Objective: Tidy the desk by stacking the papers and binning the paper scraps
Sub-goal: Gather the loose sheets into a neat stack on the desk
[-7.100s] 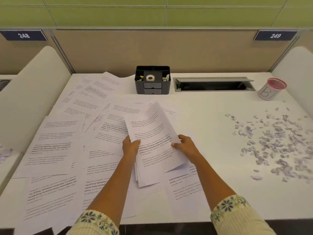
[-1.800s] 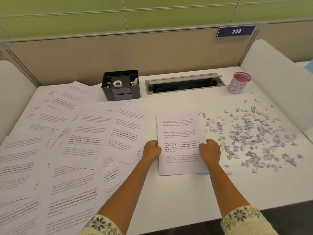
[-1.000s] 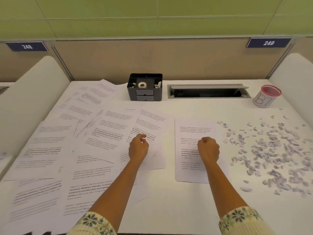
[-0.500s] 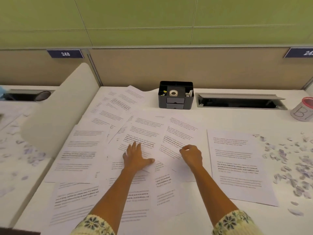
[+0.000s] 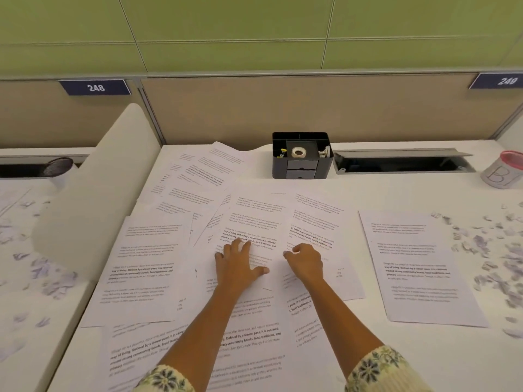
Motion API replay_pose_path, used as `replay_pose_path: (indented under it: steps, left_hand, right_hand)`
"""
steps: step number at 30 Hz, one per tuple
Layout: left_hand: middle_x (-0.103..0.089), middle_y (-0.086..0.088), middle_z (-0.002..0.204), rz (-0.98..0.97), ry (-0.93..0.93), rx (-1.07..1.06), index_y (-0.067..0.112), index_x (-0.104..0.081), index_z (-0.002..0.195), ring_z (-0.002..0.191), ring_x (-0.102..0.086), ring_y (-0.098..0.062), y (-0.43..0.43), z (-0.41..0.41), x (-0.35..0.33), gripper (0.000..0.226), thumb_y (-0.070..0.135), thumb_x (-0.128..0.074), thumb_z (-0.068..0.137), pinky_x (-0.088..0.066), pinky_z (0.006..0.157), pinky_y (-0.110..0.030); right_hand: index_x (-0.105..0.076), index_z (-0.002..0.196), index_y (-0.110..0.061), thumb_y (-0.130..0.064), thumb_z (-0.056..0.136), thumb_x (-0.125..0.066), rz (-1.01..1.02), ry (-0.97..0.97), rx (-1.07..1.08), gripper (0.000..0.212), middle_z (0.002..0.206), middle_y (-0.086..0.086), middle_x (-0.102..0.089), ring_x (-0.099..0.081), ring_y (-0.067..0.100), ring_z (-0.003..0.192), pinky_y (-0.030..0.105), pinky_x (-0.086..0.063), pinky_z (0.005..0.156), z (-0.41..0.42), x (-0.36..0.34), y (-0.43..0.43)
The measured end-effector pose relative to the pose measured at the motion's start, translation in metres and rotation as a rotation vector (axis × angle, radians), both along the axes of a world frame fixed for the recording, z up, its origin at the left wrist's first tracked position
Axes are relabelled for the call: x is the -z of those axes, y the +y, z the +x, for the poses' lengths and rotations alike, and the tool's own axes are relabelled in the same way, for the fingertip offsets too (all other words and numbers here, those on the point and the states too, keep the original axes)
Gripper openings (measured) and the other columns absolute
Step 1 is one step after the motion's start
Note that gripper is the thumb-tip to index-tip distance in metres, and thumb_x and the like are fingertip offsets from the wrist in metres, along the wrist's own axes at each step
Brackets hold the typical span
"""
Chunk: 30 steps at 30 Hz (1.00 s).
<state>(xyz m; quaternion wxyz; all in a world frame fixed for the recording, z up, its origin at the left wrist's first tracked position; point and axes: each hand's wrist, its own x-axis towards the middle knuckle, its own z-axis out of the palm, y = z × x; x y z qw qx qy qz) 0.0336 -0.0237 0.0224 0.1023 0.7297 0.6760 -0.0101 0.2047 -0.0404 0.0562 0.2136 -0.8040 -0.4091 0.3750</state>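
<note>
A wide white bench fills the view, backed by a tan partition under green wall panels. A tall white rounded divider closes off its left side.

Across the left and middle of the bench lie loose white printed paper sheets, overlapping at many angles and reaching from the near edge back toward the partition. To their right, apart from the spread, sits a squared-up stack of printed sheets, lying flat with its edges lined up. Further right, a scatter of small torn pale paper scraps covers the bench out to the frame edge, near the stack but not on it.

Both forearms reach in from the bottom in floral-cuffed sleeves. The left hand lies flat on the overlapping sheets in the middle, fingers wide and straight, thumb out to the side. The right hand rests just beside it on a neighbouring sheet, fingers curled with the tips on the paper; whether they pinch its edge cannot be told.

At the back stands a black plastic desk organiser holding a white roll of tape, just beside a grey open cable slot. At the far right is a white cup with a pink rim.
</note>
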Motion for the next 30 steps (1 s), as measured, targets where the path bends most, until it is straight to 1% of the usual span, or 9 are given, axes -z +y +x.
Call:
replay_pose_path:
  steps: [5, 7, 10, 12, 17, 19, 21, 26, 30]
  left_hand:
    - [0.010, -0.009, 0.161, -0.115, -0.075, -0.034, 0.027, -0.004, 0.154, 0.148, 0.003, -0.030, -0.003, -0.007, 0.014, 0.123, 0.095, -0.041, 0.058, -0.003, 0.116, -0.055]
    - [0.019, -0.009, 0.160, -0.151, -0.109, -0.032, 0.028, 0.005, 0.153, 0.148, 0.015, -0.030, -0.005, -0.010, 0.019, 0.124, 0.096, -0.038, 0.059, 0.005, 0.115, -0.057]
    - [0.021, -0.009, 0.160, -0.153, -0.111, -0.015, 0.029, 0.008, 0.153, 0.148, 0.016, -0.031, -0.005, -0.012, 0.021, 0.122, 0.096, -0.033, 0.060, 0.005, 0.115, -0.058]
    - [0.020, -0.009, 0.160, -0.152, -0.112, -0.003, 0.029, 0.007, 0.153, 0.148, 0.015, -0.030, -0.005, -0.014, 0.020, 0.120, 0.096, -0.030, 0.062, 0.004, 0.115, -0.058]
    - [0.005, -0.008, 0.162, -0.101, -0.162, -0.003, 0.030, -0.006, 0.154, 0.148, 0.004, -0.029, -0.003, -0.017, 0.016, 0.097, 0.086, -0.024, 0.077, -0.003, 0.115, -0.057]
    - [-0.006, -0.008, 0.162, -0.054, -0.189, -0.002, 0.028, -0.014, 0.153, 0.148, -0.006, -0.028, -0.003, -0.017, 0.012, 0.086, 0.079, -0.025, 0.084, -0.009, 0.115, -0.055]
    - [-0.016, -0.007, 0.160, 0.005, -0.212, 0.003, 0.026, -0.020, 0.152, 0.146, -0.015, -0.026, -0.002, -0.016, 0.007, 0.078, 0.072, -0.027, 0.090, -0.016, 0.114, -0.051]
    - [-0.028, -0.004, 0.156, 0.065, -0.245, 0.020, 0.023, -0.030, 0.148, 0.142, -0.026, -0.023, 0.001, -0.008, -0.002, 0.062, 0.058, -0.032, 0.097, -0.021, 0.113, -0.046]
    - [-0.028, -0.004, 0.155, 0.038, -0.247, 0.032, 0.022, -0.032, 0.147, 0.142, -0.026, -0.023, 0.005, 0.001, -0.007, 0.056, 0.050, -0.035, 0.099, -0.021, 0.114, -0.047]
  right_hand:
    - [-0.055, 0.109, -0.008, -0.027, 0.087, -0.062, 0.009, 0.005, 0.043, 0.030, 0.099, 0.003, -0.062, -0.059, 0.022, 0.090, 0.027, -0.041, 0.063, -0.025, -0.002, 0.010]
    - [-0.048, 0.087, -0.009, -0.024, 0.084, -0.064, -0.010, 0.054, 0.075, 0.022, 0.081, -0.003, -0.053, -0.060, 0.020, 0.079, 0.034, -0.053, 0.068, -0.032, -0.002, 0.017]
    - [-0.040, 0.071, -0.017, -0.022, 0.080, -0.070, -0.025, 0.164, 0.111, 0.032, 0.072, -0.002, -0.048, -0.049, 0.013, 0.062, 0.040, -0.056, 0.074, -0.038, -0.004, 0.026]
    - [-0.046, 0.072, -0.015, -0.024, 0.077, -0.075, -0.034, 0.250, 0.132, 0.031, 0.073, -0.001, -0.052, -0.051, 0.013, 0.064, 0.034, -0.052, 0.063, -0.039, -0.004, 0.029]
    - [-0.067, 0.087, -0.007, -0.009, 0.078, -0.075, -0.007, 0.614, 0.276, 0.012, 0.091, 0.011, -0.072, -0.069, 0.023, 0.077, 0.029, -0.055, 0.057, -0.042, 0.001, 0.027]
    - [-0.065, 0.085, -0.009, -0.003, 0.079, -0.072, 0.067, 0.659, 0.344, 0.011, 0.096, 0.013, -0.072, -0.069, 0.027, 0.084, 0.038, -0.059, 0.070, -0.040, 0.004, 0.027]
    - [-0.066, 0.090, -0.008, -0.003, 0.078, -0.072, 0.130, 0.635, 0.397, 0.015, 0.097, 0.012, -0.072, -0.069, 0.029, 0.090, 0.046, -0.058, 0.083, -0.035, 0.006, 0.026]
    - [-0.066, 0.108, -0.007, -0.006, 0.080, -0.070, 0.198, 0.584, 0.539, 0.028, 0.106, 0.011, -0.070, -0.067, 0.029, 0.096, 0.047, -0.056, 0.088, -0.003, 0.007, 0.018]
    - [-0.064, 0.110, -0.007, -0.009, 0.084, -0.067, 0.241, 0.498, 0.702, 0.026, 0.111, 0.013, -0.067, -0.062, 0.029, 0.091, 0.034, -0.051, 0.082, 0.033, 0.005, 0.007]
